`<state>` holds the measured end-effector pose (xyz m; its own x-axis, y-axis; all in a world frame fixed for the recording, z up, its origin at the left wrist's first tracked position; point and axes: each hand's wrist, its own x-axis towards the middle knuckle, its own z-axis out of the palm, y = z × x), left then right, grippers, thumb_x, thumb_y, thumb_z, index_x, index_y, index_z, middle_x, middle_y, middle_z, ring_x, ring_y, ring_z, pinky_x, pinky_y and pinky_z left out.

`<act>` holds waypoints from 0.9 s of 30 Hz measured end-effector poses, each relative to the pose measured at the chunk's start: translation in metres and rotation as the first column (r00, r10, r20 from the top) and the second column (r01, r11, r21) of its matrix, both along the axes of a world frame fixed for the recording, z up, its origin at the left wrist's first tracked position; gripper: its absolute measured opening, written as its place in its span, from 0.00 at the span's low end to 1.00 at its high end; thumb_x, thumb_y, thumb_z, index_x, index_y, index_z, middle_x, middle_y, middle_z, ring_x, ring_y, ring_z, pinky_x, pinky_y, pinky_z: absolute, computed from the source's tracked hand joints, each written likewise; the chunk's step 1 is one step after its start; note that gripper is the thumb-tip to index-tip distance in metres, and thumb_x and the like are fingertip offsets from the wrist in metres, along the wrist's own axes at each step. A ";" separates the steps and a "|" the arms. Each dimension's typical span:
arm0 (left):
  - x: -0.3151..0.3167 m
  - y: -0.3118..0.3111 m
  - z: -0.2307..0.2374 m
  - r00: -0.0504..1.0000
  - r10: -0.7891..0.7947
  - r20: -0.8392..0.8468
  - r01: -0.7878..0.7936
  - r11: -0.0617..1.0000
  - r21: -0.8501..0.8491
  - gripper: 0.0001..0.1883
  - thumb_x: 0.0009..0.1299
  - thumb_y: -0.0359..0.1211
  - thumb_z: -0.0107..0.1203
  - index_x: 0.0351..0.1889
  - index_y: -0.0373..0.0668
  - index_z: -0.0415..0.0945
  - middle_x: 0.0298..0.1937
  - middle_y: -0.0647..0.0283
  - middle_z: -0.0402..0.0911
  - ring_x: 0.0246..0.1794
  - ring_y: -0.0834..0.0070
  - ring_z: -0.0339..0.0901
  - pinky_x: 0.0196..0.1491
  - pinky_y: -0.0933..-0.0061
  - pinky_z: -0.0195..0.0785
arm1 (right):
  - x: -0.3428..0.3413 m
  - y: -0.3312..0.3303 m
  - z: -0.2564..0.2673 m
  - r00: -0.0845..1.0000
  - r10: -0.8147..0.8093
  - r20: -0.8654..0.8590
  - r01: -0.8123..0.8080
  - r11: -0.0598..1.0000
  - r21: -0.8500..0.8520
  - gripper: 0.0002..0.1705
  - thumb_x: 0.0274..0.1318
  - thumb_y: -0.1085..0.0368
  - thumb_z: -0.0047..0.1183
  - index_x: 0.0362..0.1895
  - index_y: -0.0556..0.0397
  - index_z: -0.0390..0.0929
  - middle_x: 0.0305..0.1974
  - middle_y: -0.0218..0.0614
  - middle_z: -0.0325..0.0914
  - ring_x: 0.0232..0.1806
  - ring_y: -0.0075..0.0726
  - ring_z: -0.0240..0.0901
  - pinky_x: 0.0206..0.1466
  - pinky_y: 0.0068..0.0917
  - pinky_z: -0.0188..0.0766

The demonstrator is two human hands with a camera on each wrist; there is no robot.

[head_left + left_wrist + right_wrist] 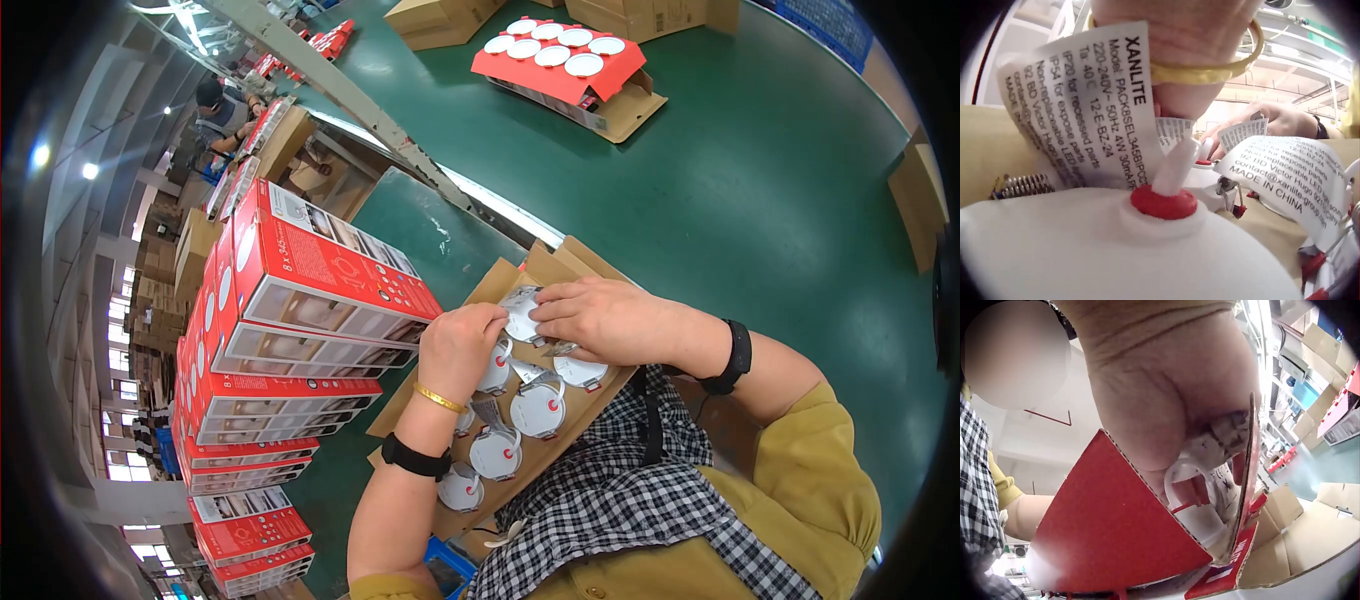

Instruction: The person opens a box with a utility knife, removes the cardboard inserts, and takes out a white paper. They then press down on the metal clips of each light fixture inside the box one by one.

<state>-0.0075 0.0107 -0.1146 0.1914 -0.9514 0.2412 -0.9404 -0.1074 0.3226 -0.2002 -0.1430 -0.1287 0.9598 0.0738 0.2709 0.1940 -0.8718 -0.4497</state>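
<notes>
Between left grip (pixel 457 350) and right grip (pixel 610 320), white disc (pixel 519 320): left pinching edge, right relaxed on top.

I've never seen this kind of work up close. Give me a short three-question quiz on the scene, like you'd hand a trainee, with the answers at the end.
1. True or false: the gold bangle is on the same arm as the left hand.
2. What holds the round white lamps beneath the person's hands?
3. Fill in the blank: the large printed word at the top of the white tag in the left wrist view is ____.

Key: 1. True. 2. An open cardboard box. 3. XANLITE.
</notes>
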 end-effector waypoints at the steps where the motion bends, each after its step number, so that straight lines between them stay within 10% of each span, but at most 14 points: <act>1: 0.000 0.000 0.000 1.000 0.001 0.013 -0.001 1.000 -0.008 0.04 0.66 0.33 0.62 0.33 0.44 0.83 0.32 0.60 0.85 0.34 0.60 0.83 0.39 0.61 0.75 | 0.000 0.000 0.001 1.000 -0.002 -0.011 0.002 1.000 0.004 0.22 0.52 0.62 0.66 0.51 0.57 0.83 0.56 0.40 0.80 0.69 0.43 0.66 0.70 0.40 0.64; 27: -0.004 0.000 0.001 1.000 0.006 0.021 -0.005 1.000 -0.020 0.04 0.66 0.32 0.63 0.34 0.43 0.83 0.33 0.59 0.85 0.35 0.59 0.83 0.39 0.62 0.75 | -0.001 0.002 -0.006 0.999 -0.028 0.039 0.028 0.999 0.021 0.21 0.49 0.64 0.65 0.49 0.56 0.83 0.55 0.39 0.80 0.69 0.43 0.67 0.67 0.39 0.67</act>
<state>-0.0117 0.0107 -0.1139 0.1913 -0.9454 0.2639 -0.9465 -0.1065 0.3047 -0.2014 -0.1413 -0.1350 0.9498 0.0410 0.3101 0.1877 -0.8678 -0.4600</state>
